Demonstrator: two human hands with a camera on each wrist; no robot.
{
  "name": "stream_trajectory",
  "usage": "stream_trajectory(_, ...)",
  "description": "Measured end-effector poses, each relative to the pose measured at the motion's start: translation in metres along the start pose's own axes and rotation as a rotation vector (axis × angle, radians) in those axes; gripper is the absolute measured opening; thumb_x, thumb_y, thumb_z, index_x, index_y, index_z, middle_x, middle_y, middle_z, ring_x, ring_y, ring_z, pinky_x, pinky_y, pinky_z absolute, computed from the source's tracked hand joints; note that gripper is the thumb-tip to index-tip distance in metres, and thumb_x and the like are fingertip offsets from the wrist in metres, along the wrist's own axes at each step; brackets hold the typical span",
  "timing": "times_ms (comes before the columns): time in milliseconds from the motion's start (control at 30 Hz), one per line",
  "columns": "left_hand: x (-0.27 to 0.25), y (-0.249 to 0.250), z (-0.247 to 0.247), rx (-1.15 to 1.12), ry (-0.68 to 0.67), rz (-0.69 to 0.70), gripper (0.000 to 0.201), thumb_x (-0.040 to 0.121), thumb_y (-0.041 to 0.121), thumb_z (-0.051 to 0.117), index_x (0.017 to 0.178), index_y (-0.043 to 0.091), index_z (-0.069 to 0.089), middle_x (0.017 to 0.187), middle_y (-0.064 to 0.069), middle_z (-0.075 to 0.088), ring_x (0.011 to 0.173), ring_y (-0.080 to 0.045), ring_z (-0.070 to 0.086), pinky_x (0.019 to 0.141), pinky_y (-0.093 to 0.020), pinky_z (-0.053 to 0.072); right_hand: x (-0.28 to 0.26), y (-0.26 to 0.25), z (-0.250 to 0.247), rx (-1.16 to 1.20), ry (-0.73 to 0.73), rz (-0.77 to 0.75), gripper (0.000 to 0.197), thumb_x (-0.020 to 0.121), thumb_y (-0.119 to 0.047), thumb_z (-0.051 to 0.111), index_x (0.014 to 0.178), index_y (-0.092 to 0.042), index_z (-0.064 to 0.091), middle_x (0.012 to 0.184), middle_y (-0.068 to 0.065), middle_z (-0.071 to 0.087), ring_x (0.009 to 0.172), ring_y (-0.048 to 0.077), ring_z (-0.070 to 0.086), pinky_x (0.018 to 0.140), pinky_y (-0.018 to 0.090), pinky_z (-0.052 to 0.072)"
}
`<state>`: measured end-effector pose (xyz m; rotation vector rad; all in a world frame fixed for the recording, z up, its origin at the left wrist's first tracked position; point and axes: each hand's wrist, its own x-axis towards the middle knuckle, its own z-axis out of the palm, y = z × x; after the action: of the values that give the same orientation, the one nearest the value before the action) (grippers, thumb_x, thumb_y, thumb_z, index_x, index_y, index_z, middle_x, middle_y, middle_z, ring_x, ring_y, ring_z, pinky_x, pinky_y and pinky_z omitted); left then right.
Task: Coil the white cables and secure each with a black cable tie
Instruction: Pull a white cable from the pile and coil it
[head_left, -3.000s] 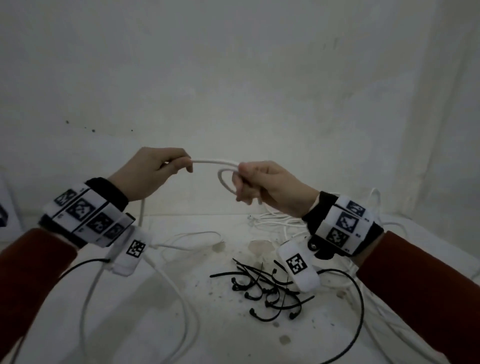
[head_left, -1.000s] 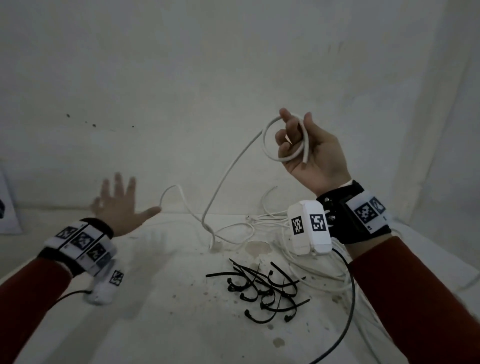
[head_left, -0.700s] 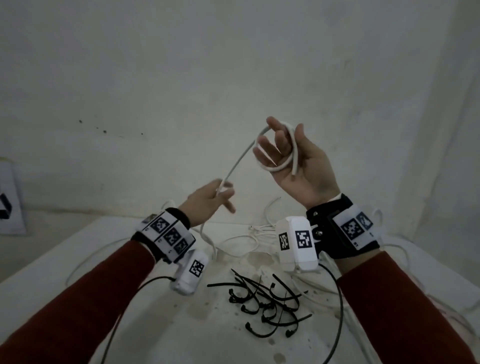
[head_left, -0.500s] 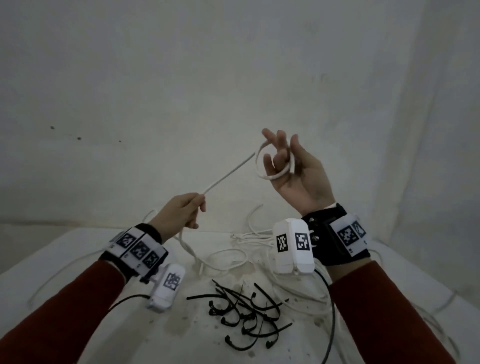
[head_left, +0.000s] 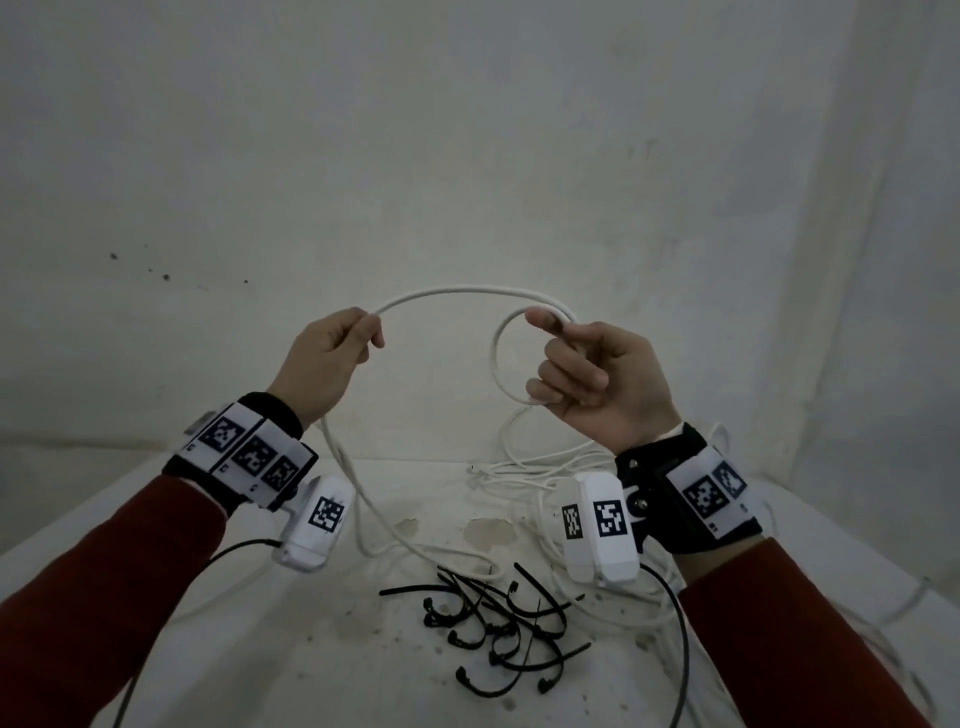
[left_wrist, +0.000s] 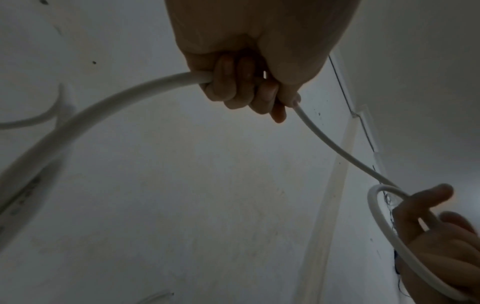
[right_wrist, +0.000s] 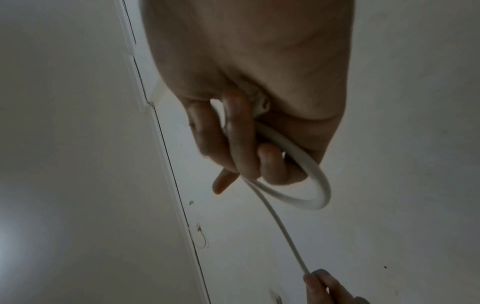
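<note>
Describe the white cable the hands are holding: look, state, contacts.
The white cable is round, smooth and plastic-looking. The right hand holds a small loop of it closed in its fingers. From there it arches across to the left hand, which pinches it, then hangs down to the table among other loose white cables. No tie is on it; the black cable ties lie in a pile below.

A stained white table (head_left: 156, 649) lies below the fingers; black cable ties (head_left: 498, 623) heaped centrally on it; loose white cables (head_left: 540, 467) tangled beyond.
</note>
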<state>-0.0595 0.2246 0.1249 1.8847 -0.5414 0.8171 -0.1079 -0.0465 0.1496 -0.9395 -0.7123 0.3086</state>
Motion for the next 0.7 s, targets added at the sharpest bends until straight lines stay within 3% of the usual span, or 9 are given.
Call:
stream_trajectory(100, 0.002, 0.002, -0.007, 0.096, 0.041, 0.040, 0.034, 0.100, 0.029, 0.043, 0.068, 0.025, 0.054, 0.057, 0.004, 0.041, 0.048, -0.005, 0.036, 0.053, -0.024, 0.028, 0.003, 0.000, -0.003, 0.018, -0.013, 0.009, 0.048, 0.093, -0.039, 0.035, 0.094, -0.004, 0.067, 0.045, -0.004, 0.017, 0.043, 0.013, 0.016, 0.057, 0.028, 0.024)
stream_trajectory(300, 0.002, 0.010, -0.010, 0.263, 0.062, 0.130, 0.029, 0.100, 0.027, 0.043, 0.072, 0.026, 0.053, 0.058, 0.003, 0.045, 0.050, -0.002, 0.042, 0.050, -0.012, 0.030, 0.009, 0.004, -0.003, 0.104, -0.043, -0.115, 0.041, 0.095, -0.030, 0.037, 0.101, -0.008, 0.071, 0.058, -0.008, 0.051, 0.067, 0.013, 0.052, 0.079, 0.030, 0.036)
stream_trajectory(467, -0.009, 0.003, 0.007, 0.253, -0.044, 0.208, 0.028, 0.100, 0.036, 0.035, 0.085, 0.024, 0.055, 0.060, -0.003, 0.049, 0.052, -0.014, 0.043, 0.053, -0.022, 0.035, 0.016, -0.001, 0.003, 0.261, -0.066, -0.254, 0.039, 0.095, -0.026, 0.039, 0.105, -0.005, 0.070, 0.062, -0.009, 0.059, 0.061, 0.008, 0.059, 0.080, 0.027, 0.051)
stream_trajectory(600, -0.015, -0.013, 0.018, 0.109, -0.082, 0.149, 0.028, 0.102, 0.031, 0.033, 0.085, 0.026, 0.055, 0.060, 0.007, 0.046, 0.054, -0.007, 0.040, 0.056, -0.020, 0.035, 0.021, -0.014, 0.005, 0.420, -0.100, -0.403, 0.028, 0.089, -0.021, 0.052, 0.105, -0.004, 0.069, 0.065, -0.008, 0.063, 0.063, 0.009, 0.062, 0.083, 0.029, 0.051)
stream_trajectory(700, -0.014, -0.026, 0.024, 0.045, -0.123, 0.093, 0.027, 0.100, 0.037, 0.035, 0.083, 0.030, 0.055, 0.061, 0.011, 0.046, 0.057, -0.007, 0.040, 0.060, -0.026, 0.036, 0.024, -0.029, 0.005, 0.502, -0.059, -0.528, 0.033, 0.092, -0.024, 0.044, 0.099, -0.006, 0.070, 0.067, -0.008, 0.067, 0.067, 0.009, 0.066, 0.090, 0.032, 0.045)
